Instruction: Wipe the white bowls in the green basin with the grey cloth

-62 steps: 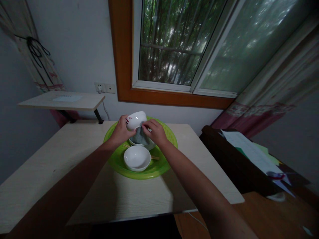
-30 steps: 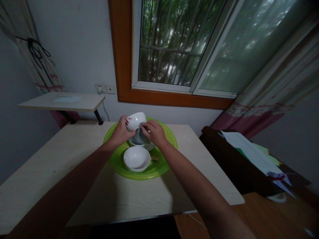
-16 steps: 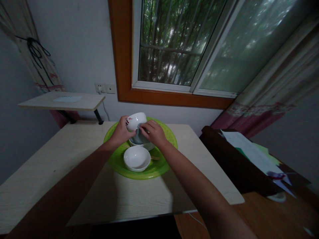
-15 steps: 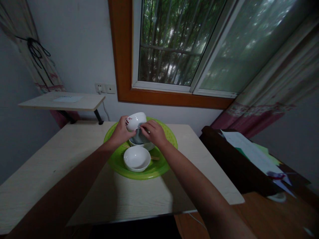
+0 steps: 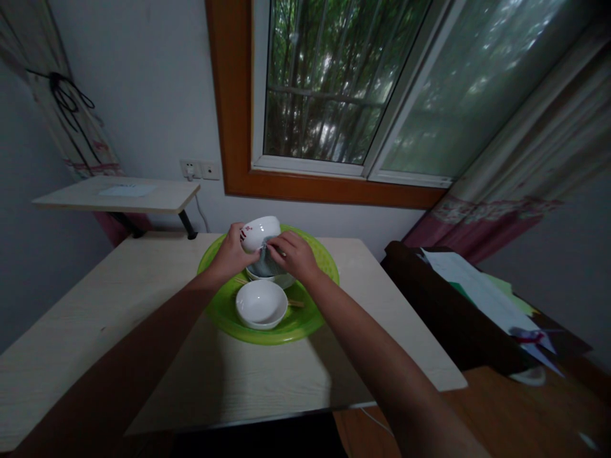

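Note:
My left hand grips a white bowl with a red pattern, tilted on its side above a green basin. Pinched in my right hand is a grey-blue cloth, which hangs against the bowl's lower side. Below the cloth sits another white bowl, partly hidden by it and my right hand. Closer to me in the basin stands a white bowl, apparently stacked on another. Chopsticks stick out from beside the bowls.
The basin rests on a pale wooden table. At the back left stands a small raised shelf with a sheet of paper on it. Right of the table, a dark brown piece of furniture holds papers. A window is behind.
Both hands stay nearly in place with the bowl and the cloth. The whole view has shifted very slightly.

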`<state>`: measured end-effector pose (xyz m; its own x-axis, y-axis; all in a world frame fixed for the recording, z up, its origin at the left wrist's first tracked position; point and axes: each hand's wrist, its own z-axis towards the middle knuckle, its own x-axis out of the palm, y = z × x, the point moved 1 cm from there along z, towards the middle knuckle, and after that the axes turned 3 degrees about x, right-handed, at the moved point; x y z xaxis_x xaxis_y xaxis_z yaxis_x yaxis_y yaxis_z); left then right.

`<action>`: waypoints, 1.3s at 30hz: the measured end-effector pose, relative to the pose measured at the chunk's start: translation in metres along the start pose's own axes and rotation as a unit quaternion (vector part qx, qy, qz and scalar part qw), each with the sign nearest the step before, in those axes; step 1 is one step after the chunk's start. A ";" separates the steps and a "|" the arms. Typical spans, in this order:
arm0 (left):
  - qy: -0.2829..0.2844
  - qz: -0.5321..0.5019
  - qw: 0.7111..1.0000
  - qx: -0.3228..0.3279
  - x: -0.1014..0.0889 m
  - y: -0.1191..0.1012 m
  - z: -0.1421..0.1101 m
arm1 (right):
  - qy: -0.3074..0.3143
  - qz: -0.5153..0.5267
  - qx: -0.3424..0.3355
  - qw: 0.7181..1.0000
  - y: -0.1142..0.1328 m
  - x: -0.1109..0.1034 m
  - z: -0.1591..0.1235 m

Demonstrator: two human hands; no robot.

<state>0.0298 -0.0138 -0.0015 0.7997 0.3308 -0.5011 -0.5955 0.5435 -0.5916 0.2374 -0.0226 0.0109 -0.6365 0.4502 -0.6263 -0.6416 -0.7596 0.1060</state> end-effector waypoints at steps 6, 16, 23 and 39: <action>-0.028 -0.010 0.999 -0.013 -0.001 0.001 0.000 | -0.044 0.016 0.071 0.996 -0.009 -0.001 0.001; -0.006 -0.019 1.000 -0.010 -0.001 -0.001 -0.001 | -0.053 0.033 0.060 0.996 -0.010 -0.001 -0.002; -0.001 -0.013 1.000 -0.012 -0.002 -0.003 -0.002 | -0.050 0.036 0.053 0.997 -0.004 -0.003 0.000; 0.006 0.001 1.000 0.002 -0.002 -0.004 0.000 | 0.019 -0.002 0.017 1.000 0.005 0.002 0.000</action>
<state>0.0302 -0.0166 0.0018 0.7978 0.3220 -0.5098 -0.5964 0.5460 -0.5884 0.2331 -0.0252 0.0106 -0.6178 0.4350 -0.6551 -0.6592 -0.7407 0.1297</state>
